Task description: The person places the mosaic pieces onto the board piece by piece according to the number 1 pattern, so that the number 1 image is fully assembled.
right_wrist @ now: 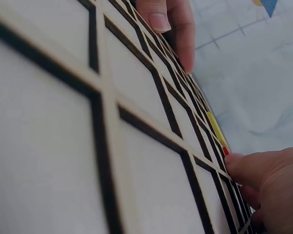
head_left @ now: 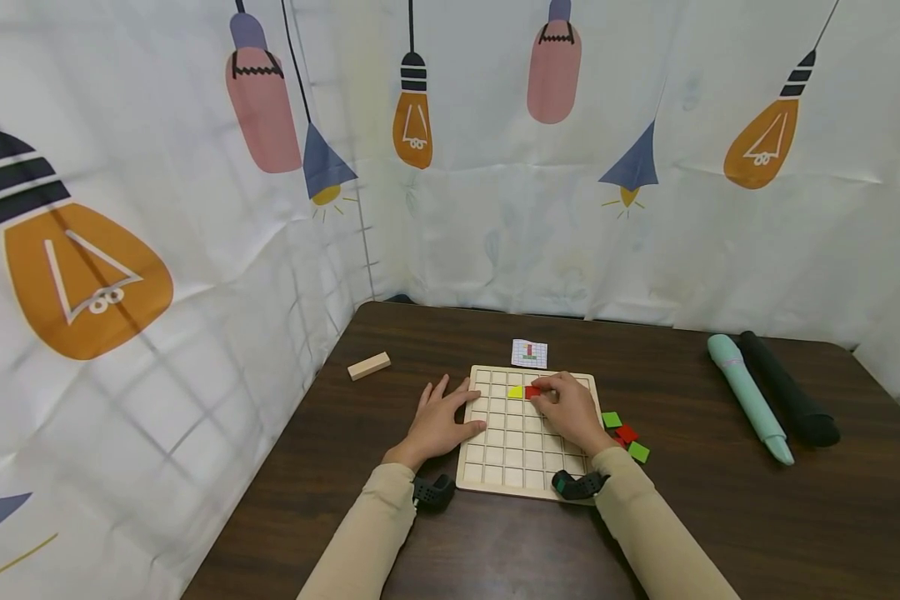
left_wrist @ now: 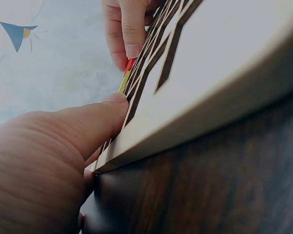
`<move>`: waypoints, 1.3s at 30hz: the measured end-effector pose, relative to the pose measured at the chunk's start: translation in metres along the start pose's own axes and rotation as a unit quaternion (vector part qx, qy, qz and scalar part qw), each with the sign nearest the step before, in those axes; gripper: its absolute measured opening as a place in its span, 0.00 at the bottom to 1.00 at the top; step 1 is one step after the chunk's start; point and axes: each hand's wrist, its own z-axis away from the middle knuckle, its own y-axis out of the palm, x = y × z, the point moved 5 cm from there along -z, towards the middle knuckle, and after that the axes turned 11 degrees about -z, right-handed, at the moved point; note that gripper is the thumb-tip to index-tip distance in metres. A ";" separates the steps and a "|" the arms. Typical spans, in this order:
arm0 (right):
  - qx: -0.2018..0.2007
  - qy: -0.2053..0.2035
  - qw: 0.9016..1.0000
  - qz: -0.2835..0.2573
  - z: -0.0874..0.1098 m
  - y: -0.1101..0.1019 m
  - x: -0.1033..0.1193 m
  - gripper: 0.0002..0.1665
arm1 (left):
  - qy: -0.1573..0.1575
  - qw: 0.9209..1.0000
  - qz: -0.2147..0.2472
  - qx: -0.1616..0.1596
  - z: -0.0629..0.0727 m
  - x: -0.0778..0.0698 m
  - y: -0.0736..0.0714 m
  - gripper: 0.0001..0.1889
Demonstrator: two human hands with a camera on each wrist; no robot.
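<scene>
A wooden grid board (head_left: 504, 475) with square cells lies on the dark table. My left hand (head_left: 437, 423) rests on its left edge, thumb over the rim and fingers spread; the left wrist view shows the thumb (left_wrist: 100, 119) on the frame. Near the far side of the board, my right hand (head_left: 567, 408) pinches a red square tile (head_left: 531, 392) between thumb and fingers. Directly left of that tile sits a yellow tile (head_left: 515, 392). The right wrist view shows only a sliver of the red tile (right_wrist: 226, 151) beside the thumb, with the yellow tile (right_wrist: 215, 127) beyond.
Loose green tiles (head_left: 639, 452) and red tiles (head_left: 627, 433) lie right of the board. A small printed grid card (head_left: 529, 353) is behind it. A wooden block (head_left: 369, 366) lies to the left. A mint-green cylinder (head_left: 750, 398) and a black one (head_left: 787, 392) lie far right.
</scene>
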 end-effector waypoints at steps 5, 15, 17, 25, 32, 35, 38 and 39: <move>0.003 0.001 1.000 0.004 0.000 0.000 0.001 0.17 | 0.001 1.000 0.001 -0.002 0.000 0.000 -0.001 0.31; 0.001 -0.005 1.000 0.004 0.003 0.000 0.001 0.19 | -0.003 1.000 -0.003 0.000 0.000 0.000 0.001 0.31; 0.002 -0.008 1.000 -0.001 0.005 -0.001 0.001 0.20 | -0.003 1.000 -0.002 0.003 0.000 0.000 0.001 0.31; 0.012 -0.031 0.998 -0.048 0.016 -0.011 0.013 0.18 | -0.007 1.000 0.006 0.001 0.000 0.000 0.000 0.31; 0.008 -0.042 0.998 -0.050 0.029 -0.028 0.011 0.17 | -0.011 1.000 0.000 0.000 -0.001 0.001 0.001 0.31; -0.003 -0.044 0.998 -0.049 0.036 -0.038 0.008 0.17 | -0.015 1.000 -0.004 -0.001 -0.002 0.001 0.002 0.31; -0.010 -0.045 0.998 -0.043 0.044 -0.047 0.004 0.17 | -0.014 1.000 -0.006 -0.004 -0.001 0.001 0.001 0.31; -0.012 -0.044 0.998 -0.040 0.046 -0.050 0.002 0.17 | -0.014 1.000 -0.006 -0.004 -0.001 0.001 0.001 0.31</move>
